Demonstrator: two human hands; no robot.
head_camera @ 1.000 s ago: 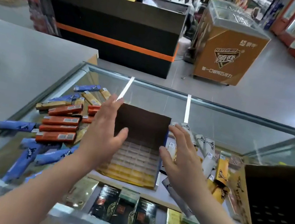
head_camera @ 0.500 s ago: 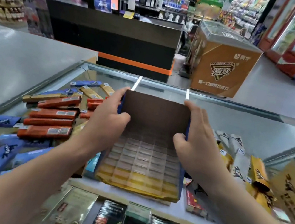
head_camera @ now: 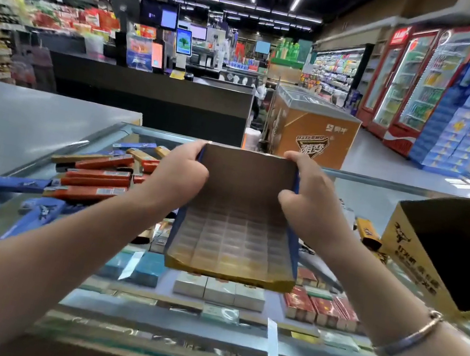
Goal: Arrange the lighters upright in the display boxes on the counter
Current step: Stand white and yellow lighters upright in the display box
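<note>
An empty display box (head_camera: pixel 235 240) with a gridded insert and a gold front lip is held above the glass counter (head_camera: pixel 365 197), tilted toward me. My left hand (head_camera: pixel 177 177) grips its left wall and my right hand (head_camera: pixel 307 203) grips its right wall, fingers curled over the top corners. Orange lighters (head_camera: pixel 95 181) and blue lighters (head_camera: pixel 36 212) lie flat in a pile to the left. A yellow lighter (head_camera: pixel 368 232) lies to the right. A second, yellow display box (head_camera: pixel 420 257) with a dark inside stands at the right.
Cigarette packs (head_camera: pixel 220 289) lie under the glass. A grey counter (head_camera: pixel 17 120) adjoins on the left. Beyond are a black checkout desk (head_camera: pixel 153 97), an orange chest freezer (head_camera: pixel 311 128) and drink fridges (head_camera: pixel 408 79).
Both hands closed on the box's side walls and lifted it, tilting it toward me. The camera has tipped up, so more of the shop shows.
</note>
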